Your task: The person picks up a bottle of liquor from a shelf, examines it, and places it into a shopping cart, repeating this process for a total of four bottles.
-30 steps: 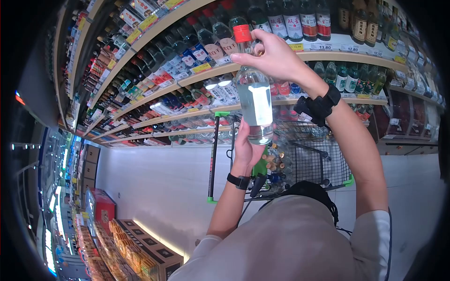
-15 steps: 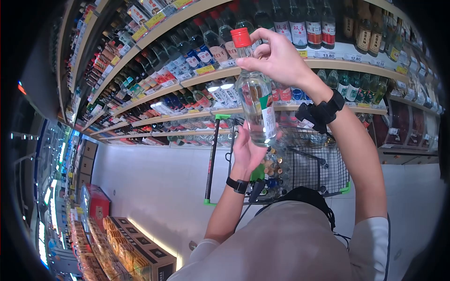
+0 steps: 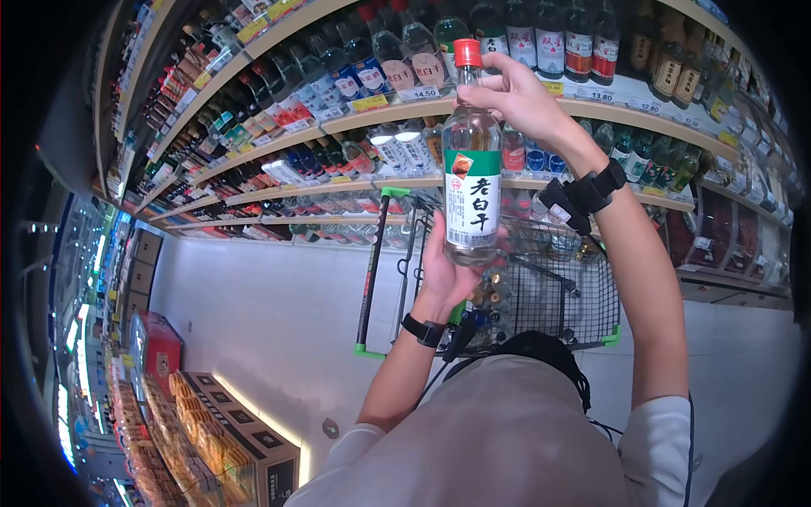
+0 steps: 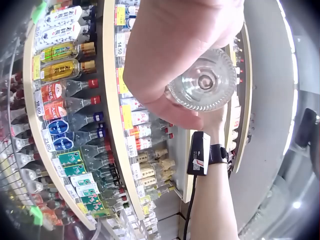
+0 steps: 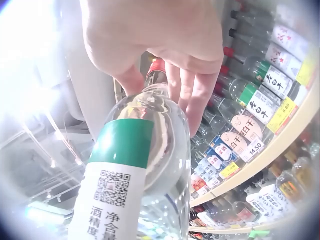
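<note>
A clear glass liquor bottle (image 3: 472, 190) with a red cap and a green-and-white label stands nearly upright in front of me, its label facing the head camera. My right hand (image 3: 525, 103) holds it by the neck, thumb and fingers on either side just under the cap. Down at the base, my left hand (image 3: 448, 266) grips the bottle, with fingertips showing past its far side. The left wrist view looks at the round bottle bottom (image 4: 205, 81) beside the left hand (image 4: 175, 55). In the right wrist view, the bottle's label shows a QR code.
Curved store shelves (image 3: 338, 135) packed with bottles and price tags run across the back. Below the held bottle is a wire shopping cart (image 3: 557, 296) with several bottles inside. Boxes of packaged food (image 3: 211, 422) stand at the lower left, near a red box (image 3: 156, 351).
The bottle has turned about its upright axis, bringing the label from the far side round to the front. Both hands stay on it, and it sits slightly further right in the head view.
</note>
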`<state>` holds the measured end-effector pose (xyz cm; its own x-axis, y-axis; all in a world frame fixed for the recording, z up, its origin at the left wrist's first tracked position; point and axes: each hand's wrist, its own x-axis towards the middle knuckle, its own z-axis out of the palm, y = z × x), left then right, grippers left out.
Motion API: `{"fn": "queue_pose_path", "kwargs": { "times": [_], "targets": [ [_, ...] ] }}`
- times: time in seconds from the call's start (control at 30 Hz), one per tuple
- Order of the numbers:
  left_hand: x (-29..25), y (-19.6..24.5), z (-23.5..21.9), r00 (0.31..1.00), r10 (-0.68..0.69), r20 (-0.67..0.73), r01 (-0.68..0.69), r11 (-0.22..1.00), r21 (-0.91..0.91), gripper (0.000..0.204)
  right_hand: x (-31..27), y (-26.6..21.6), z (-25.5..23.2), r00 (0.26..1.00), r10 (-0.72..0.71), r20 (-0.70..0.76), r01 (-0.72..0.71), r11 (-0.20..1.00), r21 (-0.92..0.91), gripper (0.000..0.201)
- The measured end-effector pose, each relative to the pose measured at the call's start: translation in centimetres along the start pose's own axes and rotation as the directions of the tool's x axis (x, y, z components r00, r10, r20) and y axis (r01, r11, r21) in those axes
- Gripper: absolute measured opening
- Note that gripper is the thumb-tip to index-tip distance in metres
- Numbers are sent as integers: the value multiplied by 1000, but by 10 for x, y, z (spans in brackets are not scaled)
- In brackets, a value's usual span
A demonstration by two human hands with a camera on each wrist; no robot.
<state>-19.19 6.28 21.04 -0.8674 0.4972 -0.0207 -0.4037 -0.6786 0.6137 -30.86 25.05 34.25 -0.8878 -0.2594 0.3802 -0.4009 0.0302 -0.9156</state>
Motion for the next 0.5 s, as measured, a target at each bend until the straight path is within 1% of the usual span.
{"fn": "queue_pose_path", "kwargs": {
  "times": [0.1,0.13,0.27,0.3,0.33,0.43,0.5],
  "targets": [
    [2,1,-3,999,4,42,-3,1000,-21,75,-2,4,-2,996,-30,-86,32,999,18,61],
    [2,0,-2,1000,20,10,-20,1000,-2,74,-4,3,-2,996,-38,-86,40,999,19,65],
    [5,-12,1,989,102,-111,-96,993,66,68,0,11,-8,977,-113,-183,79,979,-186,65],
    [6,-14,0,983,125,-137,-115,990,80,66,-1,10,-8,978,-104,-182,68,979,-193,66],
    [7,-14,1,986,125,-113,-118,991,69,64,-3,7,-10,978,-97,-183,59,978,-202,67],
    [8,-16,3,993,58,-106,-53,997,52,66,-8,8,-15,974,-87,-210,35,970,-240,72],
    [11,-18,-2,999,38,-15,-37,998,40,64,-11,9,-19,969,-85,-231,21,963,-268,76]
  ]
}}
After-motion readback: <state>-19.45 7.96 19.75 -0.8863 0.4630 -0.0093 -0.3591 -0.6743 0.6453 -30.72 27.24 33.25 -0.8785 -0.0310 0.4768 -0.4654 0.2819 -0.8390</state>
